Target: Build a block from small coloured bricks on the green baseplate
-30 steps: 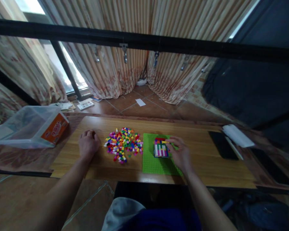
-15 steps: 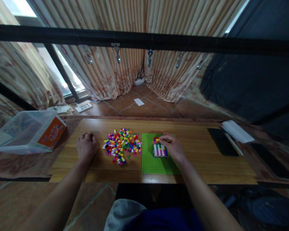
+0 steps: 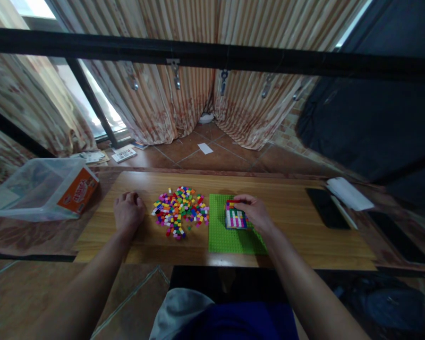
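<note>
My right hand is over the top edge of a small block of building bricks, thumb and fingers pinched on a brick in its top row, mostly hidden by the fingertips. The block has pink, white and green stripes with red and yellow bricks along its far edge. It stands on a green studded baseplate. My left hand rests on the table with its fingers curled in and no object visible in it. Between it and the baseplate is a spread pile of small multicoloured bricks.
The wooden table carries everything. A clear plastic bin with an orange label stands at the left. A dark phone-like slab and a white packet lie at the right. A black bar crosses beyond the table.
My right hand has shifted slightly at the block's far edge, and more red shows there beside the fingertips. My left hand stays where it was. The camera view has tilted a little.
</note>
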Demonstrator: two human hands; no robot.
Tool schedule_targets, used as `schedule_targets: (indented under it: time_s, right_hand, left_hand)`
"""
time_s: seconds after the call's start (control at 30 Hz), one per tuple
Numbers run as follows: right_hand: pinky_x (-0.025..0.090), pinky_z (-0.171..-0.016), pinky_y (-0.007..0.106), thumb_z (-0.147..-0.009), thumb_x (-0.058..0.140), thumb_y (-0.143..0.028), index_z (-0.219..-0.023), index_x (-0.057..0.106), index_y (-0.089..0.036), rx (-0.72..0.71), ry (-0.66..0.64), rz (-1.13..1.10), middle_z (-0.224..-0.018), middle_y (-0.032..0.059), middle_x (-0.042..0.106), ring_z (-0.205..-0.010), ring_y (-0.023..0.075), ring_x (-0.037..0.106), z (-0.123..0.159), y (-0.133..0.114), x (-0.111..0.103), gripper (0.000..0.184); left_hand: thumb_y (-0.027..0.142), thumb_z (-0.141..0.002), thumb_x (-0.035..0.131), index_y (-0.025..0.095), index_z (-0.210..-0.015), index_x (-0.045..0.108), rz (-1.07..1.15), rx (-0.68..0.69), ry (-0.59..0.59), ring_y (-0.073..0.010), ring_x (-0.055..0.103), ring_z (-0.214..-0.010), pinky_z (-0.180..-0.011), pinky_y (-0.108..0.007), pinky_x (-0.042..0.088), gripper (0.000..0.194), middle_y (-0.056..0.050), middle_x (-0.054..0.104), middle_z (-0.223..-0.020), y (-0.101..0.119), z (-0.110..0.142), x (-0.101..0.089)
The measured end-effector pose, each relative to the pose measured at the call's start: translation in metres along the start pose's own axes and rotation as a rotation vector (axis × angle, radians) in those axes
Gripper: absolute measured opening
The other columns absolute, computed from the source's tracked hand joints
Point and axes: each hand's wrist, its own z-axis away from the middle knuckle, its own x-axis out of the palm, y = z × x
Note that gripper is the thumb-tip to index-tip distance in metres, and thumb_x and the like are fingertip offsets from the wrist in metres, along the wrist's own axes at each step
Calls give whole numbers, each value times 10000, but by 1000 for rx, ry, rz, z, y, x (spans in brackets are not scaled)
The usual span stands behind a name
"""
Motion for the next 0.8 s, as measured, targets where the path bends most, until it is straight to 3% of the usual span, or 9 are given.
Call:
schedule_targets:
  time_s: [0.27,0.37,0.5,0.63,0.8]
  right_hand:
    - [503,-732,344,-538,795,-402,-878,718,-187,-49,-16,40,-823,25,728,-721,176,650,-4,9,-4,410]
    - [499,-850,412,-592,780,-433,-962,716,-192,-160,49,192,-957,70,741,-868,227,668,1,8,-8,446]
    - [431,-974,472,-767,658,-399,-1014,719,-219,-400,231,488,-1062,95,715,-1025,270,622,24,-4,-1,311]
    - [449,-950,416,-871,573,-338,-973,726,-254,-562,38,569,-1018,63,703,-1024,246,614,59,-15,31,201]
    - [481,-870,353,-897,522,-224,-932,718,-263,-544,-201,605,-963,45,696,-944,212,633,83,-1,74,203]
  left_hand:
    - [305,-873,382,123,-1119,661,-21,6,4,-334,548,-1148,-1031,-447,415,414,-190,634,-1187,0,-1,1]
    - [295,-874,379,117,-1112,663,-18,1,11,-334,548,-1144,-1026,-449,419,411,-196,633,-1182,1,0,2]
    - [283,-866,397,131,-1074,671,-13,4,20,-323,557,-1117,-1024,-441,417,376,-188,638,-1150,1,1,3]
    - [273,-867,400,122,-1069,668,-11,-1,24,-321,557,-1102,-1011,-437,419,368,-186,642,-1136,0,2,4]
    - [258,-866,406,131,-1036,670,-8,7,33,-309,562,-1088,-1003,-430,421,339,-175,650,-1098,1,4,4]
